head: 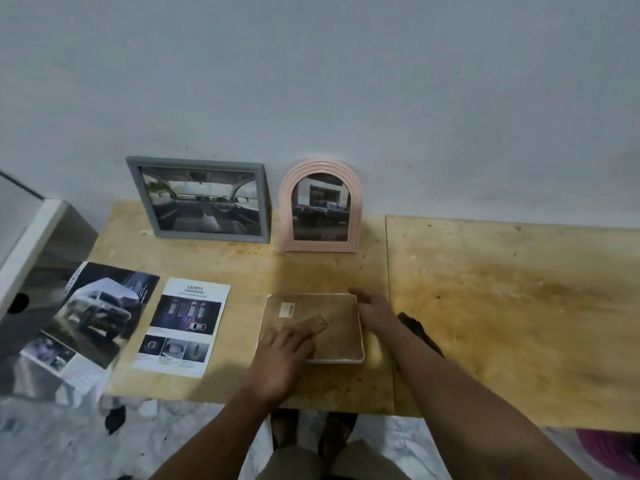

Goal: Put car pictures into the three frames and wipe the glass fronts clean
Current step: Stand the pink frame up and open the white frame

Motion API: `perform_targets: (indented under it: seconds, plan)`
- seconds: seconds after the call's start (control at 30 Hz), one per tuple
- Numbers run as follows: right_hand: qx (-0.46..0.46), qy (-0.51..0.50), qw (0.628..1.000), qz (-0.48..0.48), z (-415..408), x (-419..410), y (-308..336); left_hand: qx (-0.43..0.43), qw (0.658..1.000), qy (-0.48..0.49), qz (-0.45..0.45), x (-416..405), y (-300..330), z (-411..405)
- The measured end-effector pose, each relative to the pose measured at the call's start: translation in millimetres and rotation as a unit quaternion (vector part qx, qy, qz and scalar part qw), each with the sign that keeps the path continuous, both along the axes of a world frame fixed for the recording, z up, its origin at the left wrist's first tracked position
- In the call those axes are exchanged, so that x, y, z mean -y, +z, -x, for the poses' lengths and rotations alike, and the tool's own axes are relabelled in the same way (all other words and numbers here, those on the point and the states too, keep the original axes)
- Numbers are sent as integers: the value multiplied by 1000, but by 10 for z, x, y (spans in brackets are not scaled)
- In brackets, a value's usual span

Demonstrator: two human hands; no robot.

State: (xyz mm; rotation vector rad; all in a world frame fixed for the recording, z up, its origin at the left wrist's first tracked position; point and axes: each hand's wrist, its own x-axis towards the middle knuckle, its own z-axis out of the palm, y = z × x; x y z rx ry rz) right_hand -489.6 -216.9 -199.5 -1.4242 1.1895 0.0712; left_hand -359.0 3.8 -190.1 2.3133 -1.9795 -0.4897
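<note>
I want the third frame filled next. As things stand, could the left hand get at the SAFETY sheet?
Probably yes. The SAFETY sheet lies flat and uncovered on the table, just left of the left hand, which rests open on the face-down frame; nothing lies between them.

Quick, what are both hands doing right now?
Left hand: open, fingers resting flat on the white frame's brown back.
Right hand: open, touching that frame's right edge.
</note>
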Motion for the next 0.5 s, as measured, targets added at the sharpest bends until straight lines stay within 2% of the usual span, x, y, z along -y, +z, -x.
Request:
perform_targets:
  seconds: [0.1, 0.2, 0.37, 0.5]
  plan:
    - [-12, 18, 1000, -7, -40, -75, -27, 8, 999, -26, -40, -64, -187, -64]
    - [-53, 91, 992, 62, -77, -152, -54, 14, 995, -37, -94, -80, -265, -105]
    - [-171, 189, 948, 190, -157, -309, 3, -12, 998, -46, -51, -156, -270, -226]
    - [-222, 195, 928, 228, -214, -409, 28, -42, 997, 33, -64, -266, -243, -494]
